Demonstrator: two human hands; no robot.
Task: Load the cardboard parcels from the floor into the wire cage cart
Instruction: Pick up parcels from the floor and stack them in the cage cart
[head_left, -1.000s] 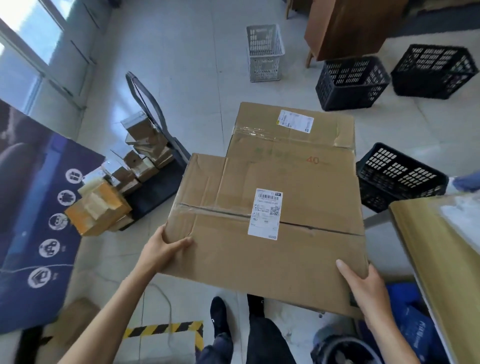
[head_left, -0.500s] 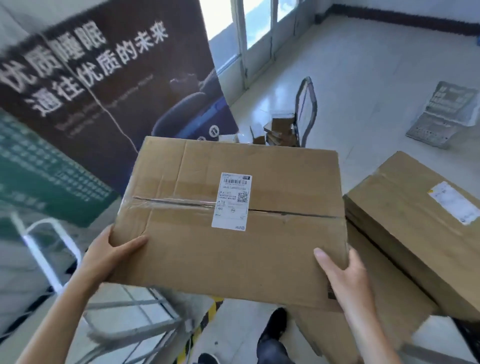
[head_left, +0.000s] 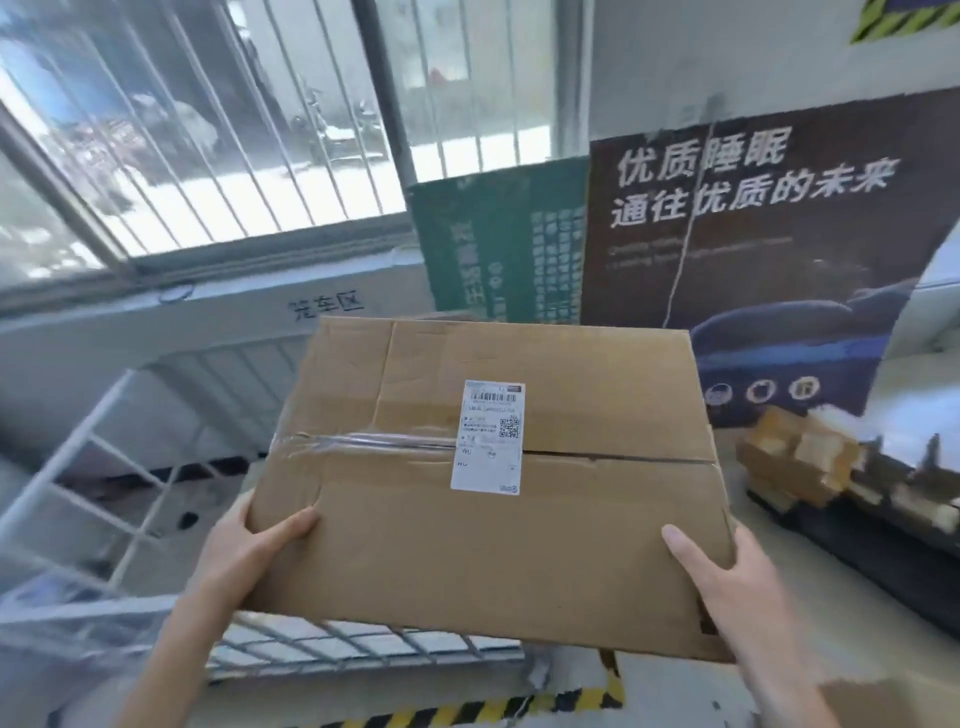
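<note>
Gripping the cardboard parcel (head_left: 493, 483) at its near corners, left hand (head_left: 244, 551) and right hand (head_left: 727, 577), my fingers (head_left: 291, 530) curled round the edges. Swung round since a second ago: parcel now hangs above the wire cage cart (head_left: 104, 467), probably lowering next.

We see through 1 wide-angle camera on the person's head, facing forward and slightly down. The cardboard parcel (head_left: 493, 467) fills the centre, close beneath the lens; the wire cage cart (head_left: 130, 499), barred window (head_left: 208, 130) and dark poster (head_left: 753, 234) lie beyond.
</note>
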